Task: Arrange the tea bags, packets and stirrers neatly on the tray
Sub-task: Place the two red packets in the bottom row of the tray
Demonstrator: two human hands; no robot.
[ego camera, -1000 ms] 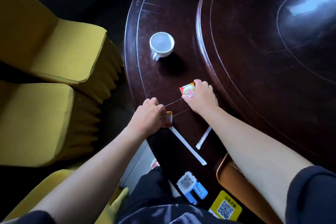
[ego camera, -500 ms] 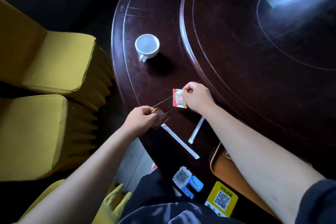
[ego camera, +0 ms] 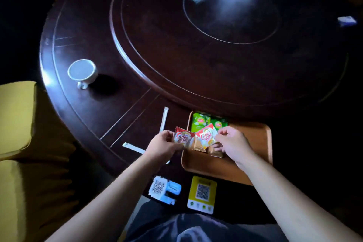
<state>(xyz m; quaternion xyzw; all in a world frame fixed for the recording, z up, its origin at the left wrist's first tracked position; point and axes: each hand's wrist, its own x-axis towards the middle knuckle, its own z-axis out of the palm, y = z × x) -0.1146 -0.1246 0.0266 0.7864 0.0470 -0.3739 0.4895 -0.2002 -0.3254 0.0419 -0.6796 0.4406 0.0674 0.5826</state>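
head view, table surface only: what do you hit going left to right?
white cup → flat stirrer → upright stirrer → left hand with a creamer packet → green tea bags → right hand → far edge of the tray

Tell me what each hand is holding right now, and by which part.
Left hand pinches a red-and-white creamer packet by its left edge. Right hand pinches a second, matching packet by its right edge, over the orange-brown tray.
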